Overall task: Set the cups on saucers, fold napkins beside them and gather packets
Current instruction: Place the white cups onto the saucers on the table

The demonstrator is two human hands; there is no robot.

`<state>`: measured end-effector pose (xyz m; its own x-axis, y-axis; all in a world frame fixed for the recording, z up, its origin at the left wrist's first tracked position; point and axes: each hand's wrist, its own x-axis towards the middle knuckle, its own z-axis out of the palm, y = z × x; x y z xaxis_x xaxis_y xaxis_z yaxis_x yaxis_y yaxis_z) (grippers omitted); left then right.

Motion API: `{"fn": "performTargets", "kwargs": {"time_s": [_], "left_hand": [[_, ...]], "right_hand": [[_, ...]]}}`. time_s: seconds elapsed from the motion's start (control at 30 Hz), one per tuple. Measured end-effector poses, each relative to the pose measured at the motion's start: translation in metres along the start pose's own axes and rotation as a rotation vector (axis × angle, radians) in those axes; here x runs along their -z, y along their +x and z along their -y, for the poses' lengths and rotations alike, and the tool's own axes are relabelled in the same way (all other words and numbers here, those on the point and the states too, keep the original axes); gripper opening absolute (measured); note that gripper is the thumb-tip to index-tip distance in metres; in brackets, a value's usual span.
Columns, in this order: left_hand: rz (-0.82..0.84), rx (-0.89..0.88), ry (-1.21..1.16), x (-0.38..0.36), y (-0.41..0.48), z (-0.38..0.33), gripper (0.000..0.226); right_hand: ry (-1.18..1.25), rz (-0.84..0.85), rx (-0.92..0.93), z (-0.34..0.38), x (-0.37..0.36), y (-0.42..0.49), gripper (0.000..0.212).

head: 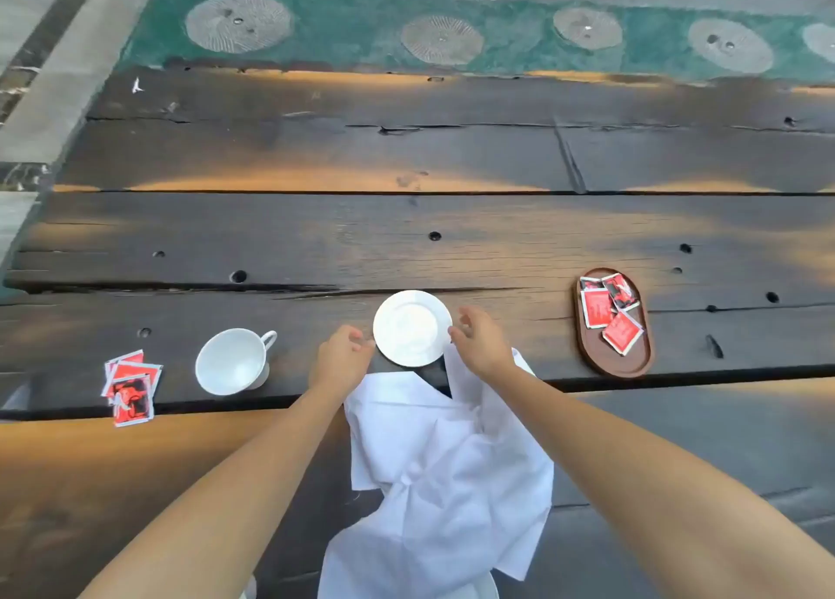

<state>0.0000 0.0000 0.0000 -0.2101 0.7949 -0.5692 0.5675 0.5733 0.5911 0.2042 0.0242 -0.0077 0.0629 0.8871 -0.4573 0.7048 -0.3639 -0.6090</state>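
Napkin [433, 485]: white cloth, all rumpled, lying between the two forearms. Its far corner runs up under the right wrist, right next to the saucer.
Left hand [341, 350]: fingers loosely curled and holding nothing. The tips sit just short of the saucer's left rim.
Right hand [479, 339]: released too, with fingers spread and relaxed. The thumb tip is at the saucer's right rim, though I can't tell if it really touches.
Saucer [411, 327]: plain white, flat on the table [406, 237] between the two hands, with nothing on it.
Cup [232, 361]: white, standing on the bare wood out past the left hand and well apart from the saucer. Its handle is on the side toward that hand.
Loose packets [131, 386]: a little overlapping heap of red ones, further out beyond the cup, at the edge of a plank.
Tray [632, 363]: small brown oval, off to the outside of the right hand and well clear of it.
Packets in the tray [607, 311]: four or so red ones, bunched at its far end and overlapping a bit – the near end is bare.
Table: dark, weathered planks with cracks and holes, and warm patches of light across them.
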Motion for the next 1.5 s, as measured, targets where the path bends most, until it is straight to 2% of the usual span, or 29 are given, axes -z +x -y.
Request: {"fn": "performTargets", "kwargs": {"time_s": [0.07,0.27,0.5,0.77,1.13,1.5], "left_hand": [[0.023,0.038,-0.053,-0.003,0.011,-0.001,0.030],[0.016,0.053,-0.125,-0.011,0.024,0.001,0.006],[-0.018,0.070,-0.104,-0.018,0.031,-0.007,0.016],[-0.035,0.083,-0.101,-0.023,0.038,-0.010,0.015],[-0.039,0.022,0.030,-0.038,0.038,-0.016,0.009],[-0.082,-0.010,-0.001,-0.040,0.028,-0.010,0.007]], "right_hand": [[-0.036,-0.027,-0.052,-0.002,-0.001,0.009,0.039],[-0.157,-0.020,-0.060,-0.011,-0.011,0.019,0.018],[-0.115,-0.047,-0.082,-0.014,-0.015,0.028,0.010],[-0.132,-0.027,-0.084,-0.021,-0.010,0.031,0.015],[-0.142,-0.062,-0.105,-0.036,0.005,0.036,0.005],[-0.128,-0.064,-0.141,-0.031,0.001,0.034,0.012]]}}
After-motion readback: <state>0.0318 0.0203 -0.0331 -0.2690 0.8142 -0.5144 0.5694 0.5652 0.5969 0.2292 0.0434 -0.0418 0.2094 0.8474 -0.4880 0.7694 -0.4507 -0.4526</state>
